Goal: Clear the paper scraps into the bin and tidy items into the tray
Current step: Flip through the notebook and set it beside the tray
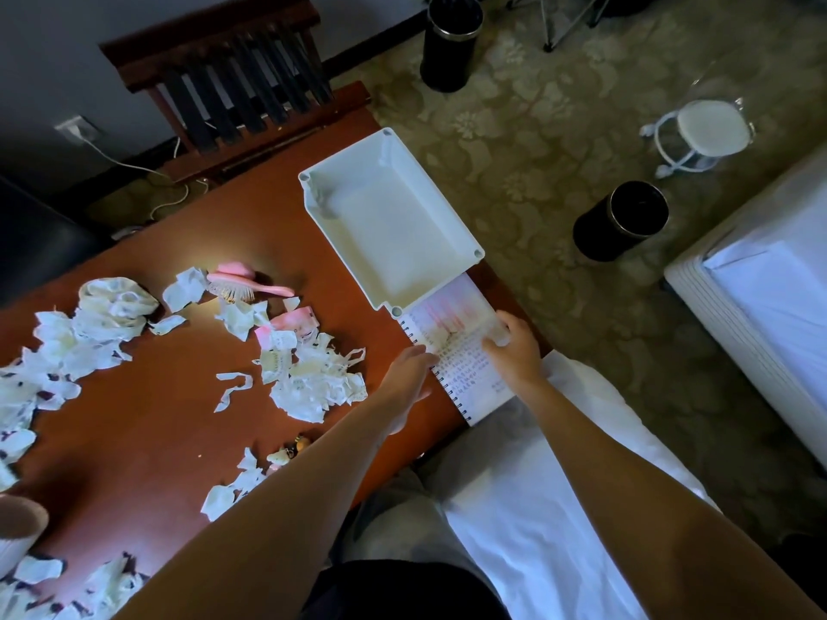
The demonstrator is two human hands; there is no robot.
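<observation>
A white spiral notebook (452, 346) lies on the red-brown table's right edge, its far end tucked under the near rim of the empty white tray (456, 237). My right hand (512, 349) rests on the notebook's right side, fingers curled over its edge. At the notebook's spiral side, my left hand (409, 369) lies with fingers extended. Torn paper scraps (313, 378) cover the table's middle and left. A pink hairbrush (246, 281) lies among them. A black bin (622, 219) stands on the carpet to the right.
A second black bin (449, 40) stands farther back on the floor. A small keychain toy (286, 451) lies by my left forearm. A paper cup (18, 521) sits at the table's left edge. A white stool (709, 129) and bed (769, 284) are at right.
</observation>
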